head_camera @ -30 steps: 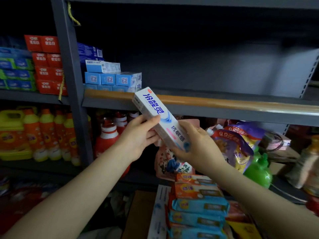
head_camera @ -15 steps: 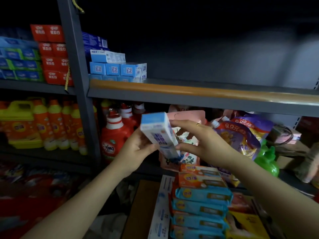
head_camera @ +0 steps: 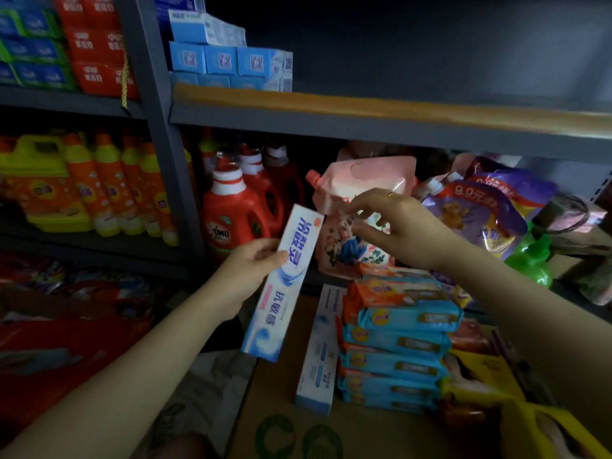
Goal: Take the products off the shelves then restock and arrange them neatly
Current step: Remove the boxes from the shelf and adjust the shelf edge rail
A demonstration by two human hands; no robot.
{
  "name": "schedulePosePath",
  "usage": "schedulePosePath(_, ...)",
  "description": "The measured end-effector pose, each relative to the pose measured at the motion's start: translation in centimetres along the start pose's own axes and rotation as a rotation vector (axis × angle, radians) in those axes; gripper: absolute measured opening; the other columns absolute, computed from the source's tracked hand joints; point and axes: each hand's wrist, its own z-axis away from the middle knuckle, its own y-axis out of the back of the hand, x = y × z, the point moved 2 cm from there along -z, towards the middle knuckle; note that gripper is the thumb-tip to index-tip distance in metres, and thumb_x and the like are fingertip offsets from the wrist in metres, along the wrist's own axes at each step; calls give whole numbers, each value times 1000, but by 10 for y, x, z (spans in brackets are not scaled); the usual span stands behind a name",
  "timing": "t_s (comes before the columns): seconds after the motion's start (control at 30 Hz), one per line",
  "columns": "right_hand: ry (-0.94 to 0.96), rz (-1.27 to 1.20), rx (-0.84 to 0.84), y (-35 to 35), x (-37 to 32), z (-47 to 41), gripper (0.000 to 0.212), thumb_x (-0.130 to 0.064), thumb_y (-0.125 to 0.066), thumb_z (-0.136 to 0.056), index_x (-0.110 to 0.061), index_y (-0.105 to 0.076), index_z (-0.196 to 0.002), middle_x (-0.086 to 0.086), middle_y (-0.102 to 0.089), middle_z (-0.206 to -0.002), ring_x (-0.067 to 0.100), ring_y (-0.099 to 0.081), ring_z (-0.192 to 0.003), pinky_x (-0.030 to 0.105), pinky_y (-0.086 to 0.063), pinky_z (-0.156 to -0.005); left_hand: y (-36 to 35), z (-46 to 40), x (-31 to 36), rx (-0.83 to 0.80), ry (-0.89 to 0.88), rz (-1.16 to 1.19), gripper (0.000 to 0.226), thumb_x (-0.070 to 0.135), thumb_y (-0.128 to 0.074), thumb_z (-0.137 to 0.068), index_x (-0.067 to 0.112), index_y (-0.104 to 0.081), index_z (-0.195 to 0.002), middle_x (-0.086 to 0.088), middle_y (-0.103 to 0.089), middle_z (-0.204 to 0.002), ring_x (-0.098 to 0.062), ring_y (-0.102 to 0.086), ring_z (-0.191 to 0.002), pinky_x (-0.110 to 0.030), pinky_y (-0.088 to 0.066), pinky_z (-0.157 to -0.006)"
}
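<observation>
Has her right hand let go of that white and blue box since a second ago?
Yes. The right hand has come off the toothpaste box and now sits rightward, before the pink pouch; the left hand alone grips it.

1. The long white and blue cardboard toothpaste box (head_camera: 283, 281) carried large blue Chinese characters, 冷酸灵, running along its upper half, and smaller ones, 抗敏感, lower down.
2. The red plastic detergent bottle with a white cap (head_camera: 233, 216) bore a label reading "OMO".
3. The purple spouted refill pouch (head_camera: 474, 216) showed "9.9元" in white near its top; the print below it was too blurred to read.
4. The red cardboard boxes (head_camera: 96, 44) on the upper left shelf had white characters, too small to make out.
</observation>
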Motion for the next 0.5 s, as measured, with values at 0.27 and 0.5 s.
schedulePosePath(0.27, -90, -50, -199, -24, 8, 4, 20, -17, -57, -91, -9, -65, -108, 1, -63, -104, 15, -57, -90, 13, -37, -70, -34, 7, -56, -133, 521, -62, 22, 25, -55, -93, 7, -62, -102, -10, -68, -95, -19, -65, -79, -28, -52, -58)
schedulePosePath(0.5, -429, 11, -401, -29, 63, 31, 30, -26, -51, -95, -14, -56, -123, 5, -59, -125, 19, -57, -106, 20, -37, -82, -53, -2, -64, -151, 443, -211, 18, 26, -57, -92, 10, -65, -87, -12, -69, -97, -27, -66, -89, -44, -51, -88)
